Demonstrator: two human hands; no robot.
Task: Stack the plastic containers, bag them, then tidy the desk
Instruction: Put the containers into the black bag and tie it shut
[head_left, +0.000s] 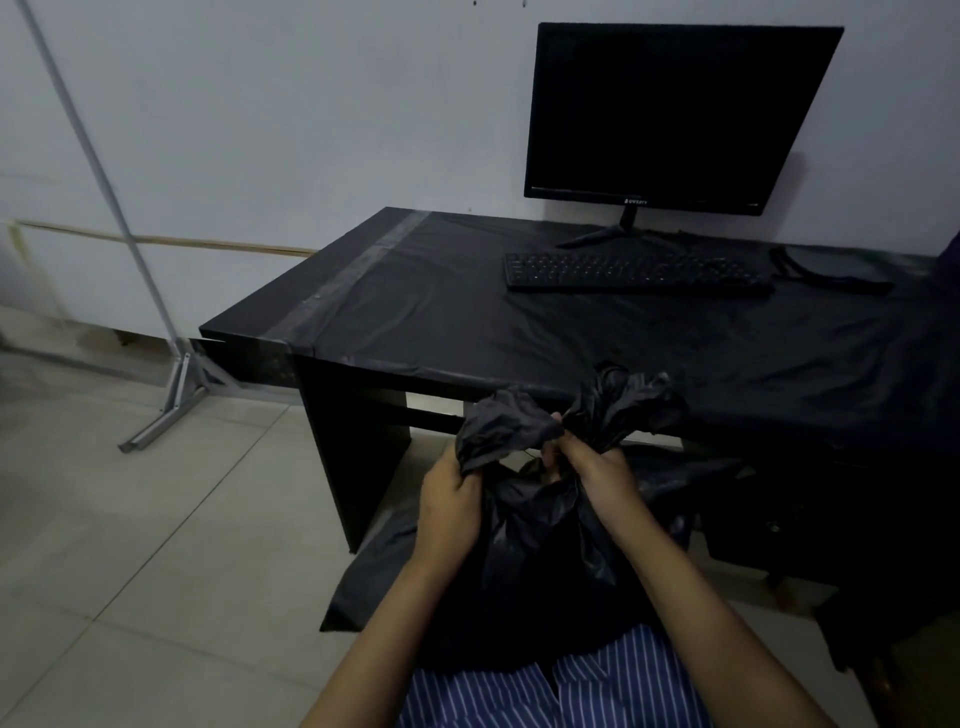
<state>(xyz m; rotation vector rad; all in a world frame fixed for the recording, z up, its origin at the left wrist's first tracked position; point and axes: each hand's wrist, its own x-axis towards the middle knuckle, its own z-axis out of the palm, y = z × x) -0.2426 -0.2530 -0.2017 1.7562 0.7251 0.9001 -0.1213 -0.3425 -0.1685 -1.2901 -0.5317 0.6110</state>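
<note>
Left hand (451, 496) and right hand (597, 475) each grip a bunched top flap of the black bag (530, 545), which sits on the person's lap just before the worktop (467, 312); containers hidden.

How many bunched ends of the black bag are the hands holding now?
2. The left hand grips one bunched end; the right hand grips the other. Both ends belong to the black bag.

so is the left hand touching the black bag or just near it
Touching. The head view shows the left hand with its fingers curled round one gathered ear of the black bag, while the right hand grips the other ear.
</note>
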